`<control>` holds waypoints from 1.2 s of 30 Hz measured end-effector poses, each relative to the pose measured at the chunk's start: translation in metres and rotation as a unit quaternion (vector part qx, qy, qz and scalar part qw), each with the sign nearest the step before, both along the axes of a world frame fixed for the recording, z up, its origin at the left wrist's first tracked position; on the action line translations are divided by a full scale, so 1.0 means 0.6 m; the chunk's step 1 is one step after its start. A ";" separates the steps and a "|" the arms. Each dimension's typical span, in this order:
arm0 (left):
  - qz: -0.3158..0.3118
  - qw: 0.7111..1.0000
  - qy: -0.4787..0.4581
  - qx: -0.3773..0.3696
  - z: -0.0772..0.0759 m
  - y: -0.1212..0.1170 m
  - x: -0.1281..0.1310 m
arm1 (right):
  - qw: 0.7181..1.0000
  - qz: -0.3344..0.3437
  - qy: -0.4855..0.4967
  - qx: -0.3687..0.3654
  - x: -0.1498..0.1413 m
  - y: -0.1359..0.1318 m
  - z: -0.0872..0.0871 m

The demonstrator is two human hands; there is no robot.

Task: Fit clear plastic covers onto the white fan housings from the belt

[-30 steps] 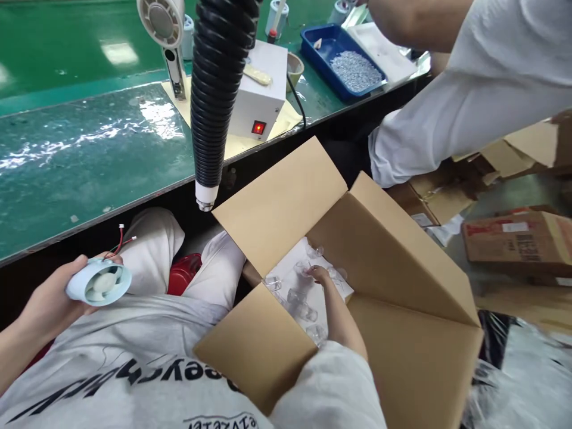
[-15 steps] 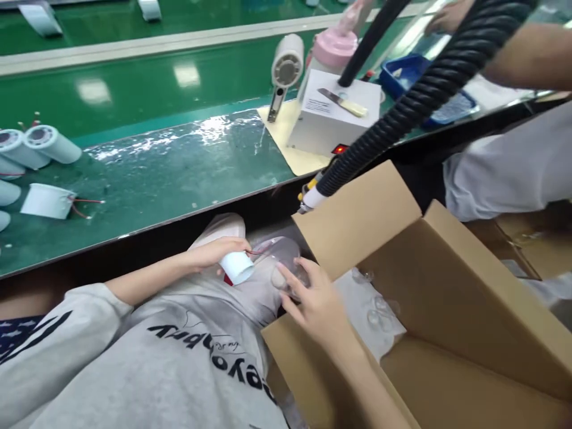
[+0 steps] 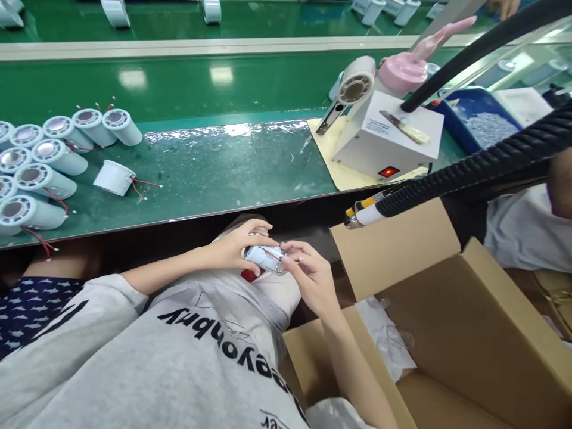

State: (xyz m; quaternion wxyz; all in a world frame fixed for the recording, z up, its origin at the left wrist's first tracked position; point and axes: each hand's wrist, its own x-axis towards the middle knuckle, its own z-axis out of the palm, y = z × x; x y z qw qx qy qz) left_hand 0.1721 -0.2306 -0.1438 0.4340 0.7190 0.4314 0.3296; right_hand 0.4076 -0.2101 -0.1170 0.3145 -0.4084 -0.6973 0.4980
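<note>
Both my hands meet above my lap, just below the edge of the green bench [image 3: 201,173]. My left hand [image 3: 235,247] is closed round a small pale blue fan housing [image 3: 263,257] with red wires. My right hand [image 3: 310,277] pinches a clear plastic cover [image 3: 282,262] against the housing's end. An open cardboard box [image 3: 447,310] stands to my right, with more clear covers [image 3: 388,336] lying on white paper inside it.
Several pale fan housings [image 3: 49,158] lie at the bench's left, one apart [image 3: 114,177]. A white box with a lit red switch [image 3: 386,140], a small hand-held fan [image 3: 353,92], a blue parts tray [image 3: 480,122] and a black corrugated hose [image 3: 469,170] are at the right. Another person's white-clad leg [image 3: 527,229] is far right.
My right hand came out of the box with a clear cover and met my left hand, which brought the fan housing over my lap. My head turned left.
</note>
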 end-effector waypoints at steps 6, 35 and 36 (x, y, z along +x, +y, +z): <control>-0.036 0.995 -0.069 -0.062 0.023 -0.015 0.000 | 0.989 -0.004 0.102 -0.104 0.003 0.002 -0.002; -0.105 0.987 -0.122 0.005 0.045 -0.035 -0.010 | 0.975 0.028 0.113 -0.189 0.026 -0.044 0.007; -0.103 0.987 -0.125 -0.006 0.045 -0.037 -0.011 | 0.974 0.029 0.116 -0.194 0.026 -0.045 0.007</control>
